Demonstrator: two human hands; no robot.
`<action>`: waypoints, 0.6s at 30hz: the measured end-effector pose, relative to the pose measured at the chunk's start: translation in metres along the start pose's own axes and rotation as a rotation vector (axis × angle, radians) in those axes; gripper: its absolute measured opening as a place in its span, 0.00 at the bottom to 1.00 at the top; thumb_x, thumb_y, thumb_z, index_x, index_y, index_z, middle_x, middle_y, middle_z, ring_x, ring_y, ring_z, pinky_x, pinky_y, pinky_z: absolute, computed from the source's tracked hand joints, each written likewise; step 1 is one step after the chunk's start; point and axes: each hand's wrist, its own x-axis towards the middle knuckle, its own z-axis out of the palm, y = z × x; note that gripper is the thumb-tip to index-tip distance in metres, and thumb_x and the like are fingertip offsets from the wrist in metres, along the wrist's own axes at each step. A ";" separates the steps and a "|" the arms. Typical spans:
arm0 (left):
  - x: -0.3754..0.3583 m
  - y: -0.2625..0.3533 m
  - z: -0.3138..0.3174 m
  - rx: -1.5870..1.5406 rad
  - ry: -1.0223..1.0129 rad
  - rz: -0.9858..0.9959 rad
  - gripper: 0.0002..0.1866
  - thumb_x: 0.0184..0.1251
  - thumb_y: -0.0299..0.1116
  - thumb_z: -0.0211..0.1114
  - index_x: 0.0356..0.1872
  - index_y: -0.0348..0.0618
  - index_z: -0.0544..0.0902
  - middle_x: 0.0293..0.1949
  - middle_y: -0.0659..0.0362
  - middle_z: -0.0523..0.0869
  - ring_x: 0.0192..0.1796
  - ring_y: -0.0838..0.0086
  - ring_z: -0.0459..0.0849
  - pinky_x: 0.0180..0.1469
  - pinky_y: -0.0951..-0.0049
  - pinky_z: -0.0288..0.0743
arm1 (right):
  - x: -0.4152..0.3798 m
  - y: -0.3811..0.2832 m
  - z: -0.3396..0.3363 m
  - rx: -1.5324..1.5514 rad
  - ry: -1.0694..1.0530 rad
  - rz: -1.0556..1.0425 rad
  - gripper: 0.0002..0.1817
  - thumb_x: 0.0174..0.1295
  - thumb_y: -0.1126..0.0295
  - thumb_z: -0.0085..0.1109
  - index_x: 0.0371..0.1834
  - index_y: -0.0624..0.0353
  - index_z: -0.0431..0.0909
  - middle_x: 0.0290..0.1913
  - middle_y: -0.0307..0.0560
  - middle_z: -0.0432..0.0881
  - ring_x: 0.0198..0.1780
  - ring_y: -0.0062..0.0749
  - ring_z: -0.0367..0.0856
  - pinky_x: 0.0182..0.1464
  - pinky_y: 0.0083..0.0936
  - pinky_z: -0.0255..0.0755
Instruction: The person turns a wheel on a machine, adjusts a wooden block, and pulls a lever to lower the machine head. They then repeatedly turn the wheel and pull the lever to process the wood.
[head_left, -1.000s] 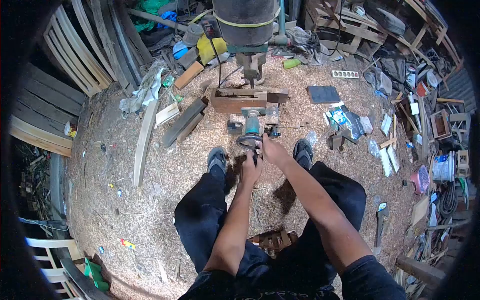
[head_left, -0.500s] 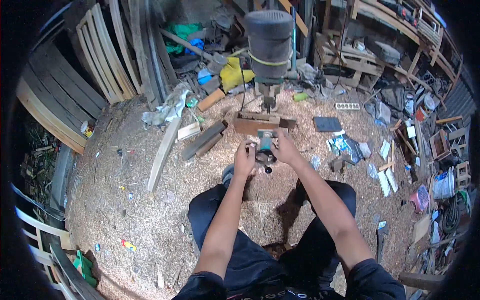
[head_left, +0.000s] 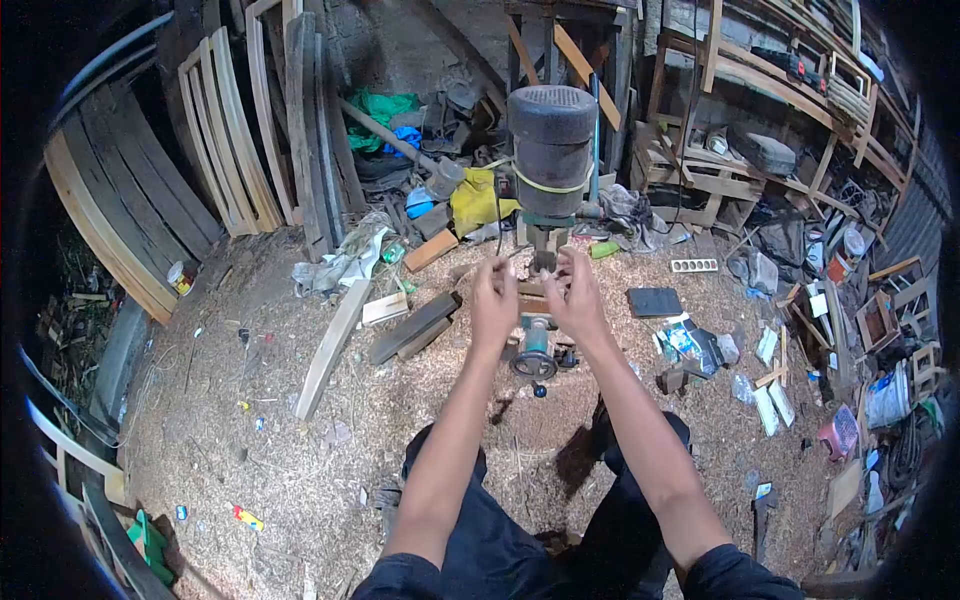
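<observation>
A machine with a dark upright motor (head_left: 552, 140) stands in front of me, a yellowish band around its casing. Below the motor is a metal tool head (head_left: 543, 240). My left hand (head_left: 494, 310) is raised just left of the tool head, fingers bent and apart. On the other side, my right hand (head_left: 578, 300) faces it with its fingers also apart. I see nothing held in either; contact with the head cannot be made out. Between the wrists lies a brown wood piece (head_left: 537, 307), partly hidden. Nearer me is a round handwheel (head_left: 534, 365) with a black knob.
Wood shavings cover the ground (head_left: 300, 470). Dark wood offcuts (head_left: 415, 330) and a curved pale strip (head_left: 335, 348) lie left. A dark flat block (head_left: 654, 302) and a white power strip (head_left: 694, 266) are right. Boards (head_left: 230, 135) lean at back left.
Both hands have left the handwheel and clamp area and moved up and forward to the sides of the tool head. The handwheel is now uncovered. The view has shifted slightly.
</observation>
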 end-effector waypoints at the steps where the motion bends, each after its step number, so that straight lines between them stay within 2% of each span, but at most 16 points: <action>1: 0.023 -0.006 0.008 -0.018 0.056 0.070 0.15 0.70 0.30 0.63 0.55 0.36 0.78 0.46 0.50 0.85 0.45 0.65 0.84 0.47 0.67 0.78 | 0.014 -0.001 0.001 0.000 0.040 -0.018 0.24 0.64 0.73 0.62 0.62 0.67 0.68 0.51 0.63 0.77 0.52 0.51 0.79 0.54 0.40 0.74; 3: 0.061 0.016 0.012 -0.024 0.056 -0.040 0.20 0.67 0.27 0.65 0.58 0.35 0.77 0.52 0.47 0.83 0.52 0.58 0.83 0.54 0.62 0.76 | 0.037 -0.002 0.003 0.004 0.088 -0.021 0.24 0.64 0.72 0.62 0.61 0.68 0.68 0.51 0.63 0.76 0.52 0.51 0.79 0.55 0.40 0.74; 6: 0.111 -0.007 0.024 0.220 0.200 0.309 0.21 0.62 0.25 0.68 0.57 0.33 0.78 0.53 0.45 0.82 0.54 0.54 0.83 0.55 0.62 0.77 | 0.071 0.004 0.007 0.000 0.136 -0.029 0.24 0.65 0.70 0.61 0.61 0.69 0.68 0.49 0.62 0.77 0.52 0.51 0.78 0.55 0.40 0.73; 9: 0.137 -0.022 0.021 0.348 0.199 0.387 0.22 0.57 0.21 0.67 0.55 0.32 0.78 0.53 0.43 0.82 0.53 0.46 0.81 0.54 0.60 0.76 | 0.088 0.002 0.005 0.016 0.125 0.002 0.24 0.65 0.71 0.61 0.61 0.68 0.68 0.49 0.61 0.77 0.51 0.51 0.78 0.55 0.40 0.73; 10: 0.144 -0.026 0.020 0.296 0.156 0.370 0.22 0.54 0.19 0.66 0.53 0.32 0.80 0.50 0.43 0.82 0.51 0.46 0.81 0.52 0.59 0.75 | 0.091 0.006 0.007 -0.012 0.128 0.009 0.23 0.65 0.71 0.61 0.61 0.68 0.68 0.49 0.60 0.77 0.50 0.50 0.78 0.54 0.40 0.73; 13: 0.150 -0.008 0.009 0.289 -0.002 0.242 0.22 0.54 0.19 0.65 0.54 0.35 0.81 0.49 0.42 0.83 0.54 0.45 0.81 0.56 0.55 0.74 | 0.097 0.012 0.008 -0.003 0.114 0.016 0.23 0.65 0.70 0.61 0.61 0.67 0.68 0.50 0.60 0.77 0.51 0.49 0.78 0.54 0.39 0.73; 14: 0.154 -0.010 0.011 0.267 0.054 0.296 0.20 0.52 0.19 0.64 0.49 0.34 0.82 0.45 0.43 0.84 0.50 0.45 0.82 0.51 0.56 0.75 | 0.100 0.010 0.008 0.006 0.117 0.023 0.23 0.65 0.70 0.61 0.60 0.67 0.69 0.50 0.60 0.77 0.50 0.49 0.79 0.54 0.39 0.73; 17: 0.160 -0.019 0.008 0.280 0.009 0.308 0.19 0.52 0.20 0.65 0.49 0.34 0.82 0.45 0.44 0.84 0.50 0.46 0.82 0.51 0.57 0.75 | 0.102 0.009 0.007 0.034 0.119 0.047 0.21 0.65 0.70 0.61 0.58 0.68 0.70 0.49 0.60 0.78 0.49 0.47 0.80 0.52 0.38 0.74; 18: 0.163 -0.022 0.009 0.231 0.040 0.375 0.17 0.52 0.22 0.65 0.46 0.36 0.84 0.43 0.45 0.85 0.48 0.46 0.83 0.50 0.58 0.76 | 0.105 0.010 0.007 0.047 0.124 0.045 0.20 0.65 0.71 0.61 0.57 0.68 0.70 0.48 0.60 0.78 0.48 0.47 0.81 0.51 0.38 0.75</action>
